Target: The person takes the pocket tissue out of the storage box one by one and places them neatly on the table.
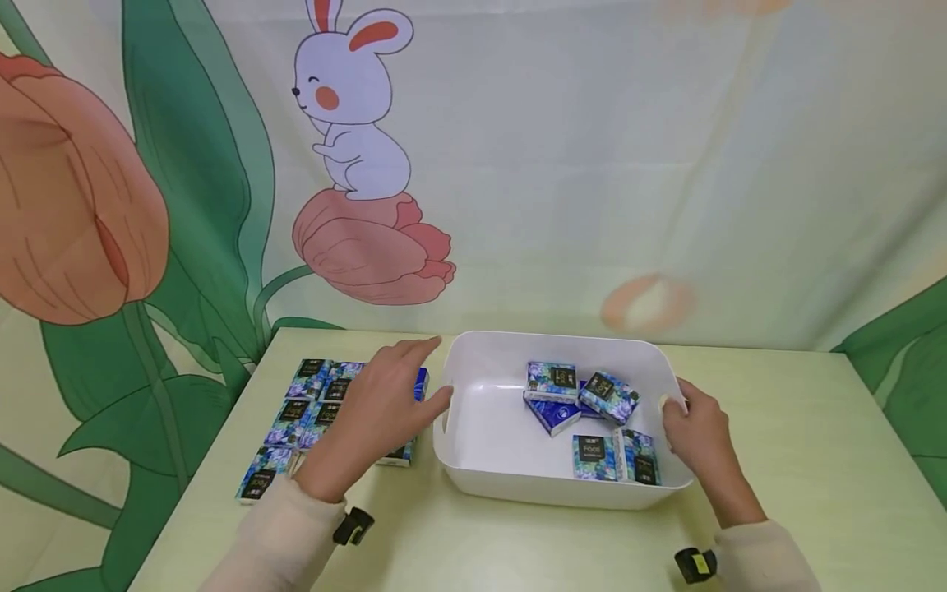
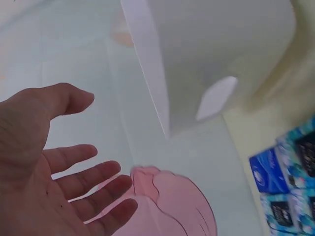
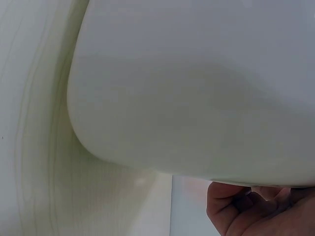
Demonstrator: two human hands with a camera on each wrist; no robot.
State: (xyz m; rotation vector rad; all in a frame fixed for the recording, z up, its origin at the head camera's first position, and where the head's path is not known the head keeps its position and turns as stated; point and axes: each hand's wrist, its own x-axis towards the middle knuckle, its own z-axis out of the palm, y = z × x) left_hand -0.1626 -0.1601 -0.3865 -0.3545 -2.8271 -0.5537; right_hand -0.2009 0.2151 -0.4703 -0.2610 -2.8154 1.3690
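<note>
Right hand [image 1: 699,432] grips the white plastic bin [image 1: 547,491] near the table [image 1: 829,427]'s back edge; left hand [image 1: 388,403], spread and empty, should evenly support the opposite handle slot [image 2: 216,98].

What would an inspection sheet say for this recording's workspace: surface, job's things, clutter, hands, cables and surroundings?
Surface: light tabletop with a faint wood grain.
Job's things: white bin on the table; loose packs inside it, toward its right side, some overlapping and some showing a blue face; table packs laid close together left of the bin, partly hidden by the left arm.
Clutter: nothing seen.
Hands: left hand raised beside the bin's left end, fingers apart, holding nothing; right hand grips the bin's right end.
Cables: nothing seen.
Surroundings: backdrop behind the table, printed with a rabbit and tulips.
</note>
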